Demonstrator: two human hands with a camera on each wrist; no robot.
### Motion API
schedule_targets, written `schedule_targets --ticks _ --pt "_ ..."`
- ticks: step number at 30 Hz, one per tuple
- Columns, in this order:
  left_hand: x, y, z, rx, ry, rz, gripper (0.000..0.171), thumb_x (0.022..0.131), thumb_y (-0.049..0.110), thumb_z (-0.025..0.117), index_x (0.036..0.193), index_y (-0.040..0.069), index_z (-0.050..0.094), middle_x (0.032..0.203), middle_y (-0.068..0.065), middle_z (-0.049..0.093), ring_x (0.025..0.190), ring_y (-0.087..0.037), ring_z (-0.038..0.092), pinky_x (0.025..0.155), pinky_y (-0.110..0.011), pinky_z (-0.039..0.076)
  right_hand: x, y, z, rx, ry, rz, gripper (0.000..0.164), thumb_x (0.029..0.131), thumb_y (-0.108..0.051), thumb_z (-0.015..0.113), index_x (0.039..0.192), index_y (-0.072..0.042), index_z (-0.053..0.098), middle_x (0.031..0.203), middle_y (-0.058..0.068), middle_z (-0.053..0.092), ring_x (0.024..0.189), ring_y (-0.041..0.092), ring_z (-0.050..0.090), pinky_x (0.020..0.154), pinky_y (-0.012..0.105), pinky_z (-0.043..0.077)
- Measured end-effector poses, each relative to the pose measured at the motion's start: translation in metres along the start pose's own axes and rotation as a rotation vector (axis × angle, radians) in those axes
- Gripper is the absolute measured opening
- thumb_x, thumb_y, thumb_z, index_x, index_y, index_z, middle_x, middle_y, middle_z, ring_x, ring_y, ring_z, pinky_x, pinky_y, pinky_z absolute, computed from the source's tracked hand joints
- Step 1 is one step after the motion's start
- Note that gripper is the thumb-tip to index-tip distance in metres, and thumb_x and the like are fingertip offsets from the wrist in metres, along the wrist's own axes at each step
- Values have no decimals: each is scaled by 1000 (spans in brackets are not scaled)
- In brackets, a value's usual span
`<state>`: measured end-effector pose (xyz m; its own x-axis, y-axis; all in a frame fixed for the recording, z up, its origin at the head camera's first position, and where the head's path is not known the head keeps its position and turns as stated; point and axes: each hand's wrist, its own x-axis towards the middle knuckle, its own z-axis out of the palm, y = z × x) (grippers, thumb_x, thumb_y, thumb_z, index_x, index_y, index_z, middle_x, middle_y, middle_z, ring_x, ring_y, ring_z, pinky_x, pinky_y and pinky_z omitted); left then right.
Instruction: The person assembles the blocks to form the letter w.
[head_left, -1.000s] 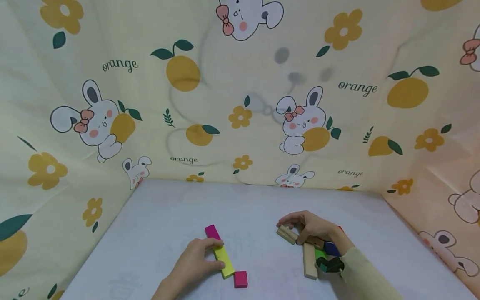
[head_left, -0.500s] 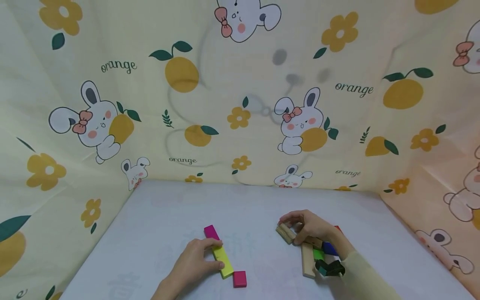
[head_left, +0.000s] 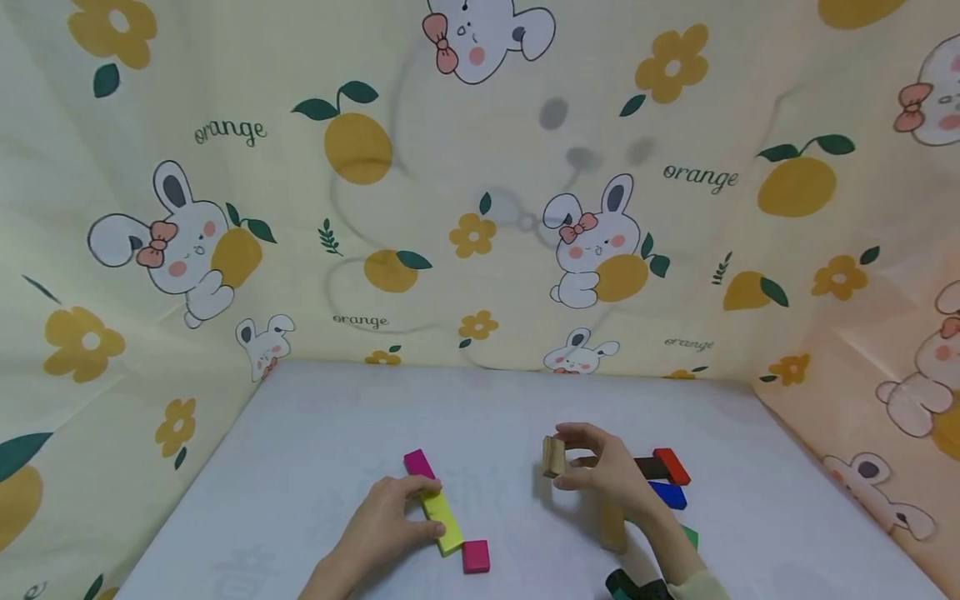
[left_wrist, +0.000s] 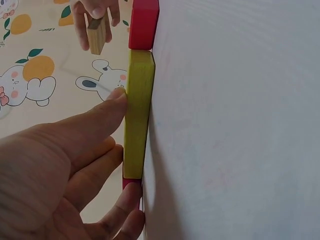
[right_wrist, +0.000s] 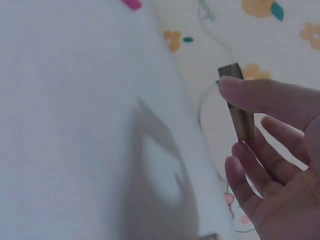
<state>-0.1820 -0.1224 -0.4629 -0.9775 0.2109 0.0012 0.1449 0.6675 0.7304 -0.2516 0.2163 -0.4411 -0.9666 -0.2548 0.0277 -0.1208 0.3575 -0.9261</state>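
My left hand (head_left: 397,517) holds a long yellow block (head_left: 444,523) lying on the white table, thumb and fingers along its side. In the left wrist view the yellow block (left_wrist: 139,115) meets a red block (left_wrist: 144,25) at one end, with a pinkish-red block (left_wrist: 131,185) partly behind my fingers at the other. In the head view these are a magenta block (head_left: 418,463) and a pinkish-red square block (head_left: 476,557). My right hand (head_left: 603,467) pinches a small plain wooden block (head_left: 553,457) between thumb and fingers, raised above the table.
Right of my right hand lie a red block (head_left: 672,467), a dark block (head_left: 651,468), a blue block (head_left: 669,495) and a partly hidden green block (head_left: 690,536). A long wooden block (head_left: 612,525) lies beneath the right forearm. Patterned cloth (head_left: 480,250) walls the table's back and sides.
My right hand has lifted the wooden block off the table and turned it more upright, uncovering the dark and red blocks. My left hand stays on the yellow block.
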Motion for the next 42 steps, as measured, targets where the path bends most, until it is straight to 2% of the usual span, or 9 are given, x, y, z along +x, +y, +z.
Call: schedule_targets --ticks 3,6,9,13,17,26,35,42 --pt "0 -2 0 2 1 -9 50 73 34 88 117 17 71 111 5 65 106 -24 53 93 -54 46 -10 -4 16 26 56 38 75 65 -15 93 132 -9 58 123 4 63 114 24 55 95 40 48" --pt "0 -2 1 0 -1 -5 50 73 33 88 117 17 71 111 5 65 105 -24 53 92 -54 47 -19 -6 30 15 73 72 75 64 -16 94 130 -9 60 120 3 64 113 23 56 94 41 49" --pt "0 -2 0 4 2 14 49 74 33 87 117 17 71 112 5 65 106 -24 53 93 -54 46 -27 -6 40 -53 60 62 74 63 -17 94 127 -6 61 117 3 64 109 23 57 93 41 50" --pt "-2 0 -1 15 11 28 49 74 33 87 117 17 71 112 5 65 105 -23 53 93 -54 46 -32 -7 48 -160 32 4 72 62 -18 95 124 -5 62 113 3 65 104 23 59 90 41 52" --pt "-2 0 -2 10 5 6 50 74 35 87 117 18 70 112 6 64 104 -22 53 92 -53 47 -34 -7 53 -198 1 11 70 62 -24 95 123 -8 63 111 1 65 100 22 60 88 40 52" --pt "-1 0 -1 12 10 -4 50 73 36 87 117 19 70 111 6 64 104 -22 52 93 -53 47 -33 -3 65 -142 -98 72 70 64 -20 94 125 -8 61 107 3 62 93 23 57 85 40 50" --pt "-2 0 0 11 17 19 50 73 35 87 117 18 70 111 6 65 104 -22 53 93 -53 47 -35 2 66 -52 -117 45 67 67 -14 92 125 -3 60 105 5 64 94 23 62 83 30 53" --pt "-3 2 1 3 26 9 50 73 35 87 117 17 71 110 6 65 104 -22 53 93 -53 47 -34 -3 77 -15 -137 22 63 68 -10 90 123 -2 61 103 6 64 92 22 62 81 28 54"
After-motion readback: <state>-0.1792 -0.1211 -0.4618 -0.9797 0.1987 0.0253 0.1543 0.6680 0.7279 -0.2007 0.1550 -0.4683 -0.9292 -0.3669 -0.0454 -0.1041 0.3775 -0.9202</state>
